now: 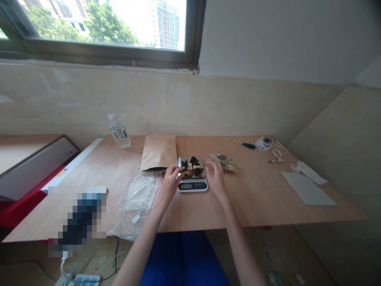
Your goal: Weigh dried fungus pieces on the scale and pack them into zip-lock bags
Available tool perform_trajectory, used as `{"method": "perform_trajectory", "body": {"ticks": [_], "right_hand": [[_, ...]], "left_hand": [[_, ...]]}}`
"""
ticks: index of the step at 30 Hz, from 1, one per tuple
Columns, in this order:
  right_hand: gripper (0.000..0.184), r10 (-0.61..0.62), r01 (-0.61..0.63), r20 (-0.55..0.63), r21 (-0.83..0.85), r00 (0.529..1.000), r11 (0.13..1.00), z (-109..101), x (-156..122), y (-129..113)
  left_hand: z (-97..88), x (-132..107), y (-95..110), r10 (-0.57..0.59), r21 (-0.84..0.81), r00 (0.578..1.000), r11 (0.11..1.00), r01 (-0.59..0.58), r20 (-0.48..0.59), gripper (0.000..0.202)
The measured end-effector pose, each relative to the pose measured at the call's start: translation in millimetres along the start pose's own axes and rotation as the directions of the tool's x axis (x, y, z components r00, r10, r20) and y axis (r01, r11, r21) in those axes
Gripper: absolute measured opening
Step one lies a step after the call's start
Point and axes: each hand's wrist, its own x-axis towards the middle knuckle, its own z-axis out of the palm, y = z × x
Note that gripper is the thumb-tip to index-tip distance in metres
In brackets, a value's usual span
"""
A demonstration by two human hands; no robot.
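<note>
Dark, curled pieces of dried fungus lay heaped on the steel platform of a digital kitchen scale. At least four black pieces showed, with paler bits among them, but the overlap and their small size prevented an exact count. The left hand reached in from the scale's left edge, its fingers pressed together and stretched toward the heap. Its fingertips were at or beside a tan piece; whether they pinched it could not be made out. The right hand hung just right of the scale with its fingers loosely spread, apparently holding nothing. The scale's display was too small to read.

Just left of the scale lay one kraft paper envelope, with a dark sliver showing at its lower edge. Just right of the right hand lay one small clear bag containing pale and dark dried pieces. A clear zip bag below the envelope held something white and hazy.

Farther out on the wooden table were one plastic water bottle, one green-handled screwdriver, one round white device, a looped white cord, a grey sheet and a crumpled white cloth. A pixelated patch hid the table's near left corner.
</note>
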Motion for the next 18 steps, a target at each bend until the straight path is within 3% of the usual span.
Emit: {"method": "perform_trajectory", "body": {"ticks": [6,12,15,18], "right_hand": [[0.027,0.087,-0.083,-0.069,0.070,0.994,0.994,-14,-29,2],[0.025,0.122,-0.110,-0.102,0.116,0.987,0.987,-14,-36,-12],[0.023,0.065,-0.050,-0.087,0.174,0.994,0.984,-9,-34,-36],[0.025,-0.034,0.027,0.022,0.247,0.999,0.969,5,-34,-66]], "left_hand": [[-51.2,7,-22,-0.122,0.228,0.972,0.959,0.168,-0.202,0.026],[-73.0,15,-66,-0.328,0.510,0.944,0.807,0.297,-0.030,0.047],[-75.1,20,-78,-0.317,0.540,0.948,0.802,0.254,0.024,0.040],[-78.8,27,-78,-0.310,0.502,0.950,0.829,0.246,0.046,0.031]]}}
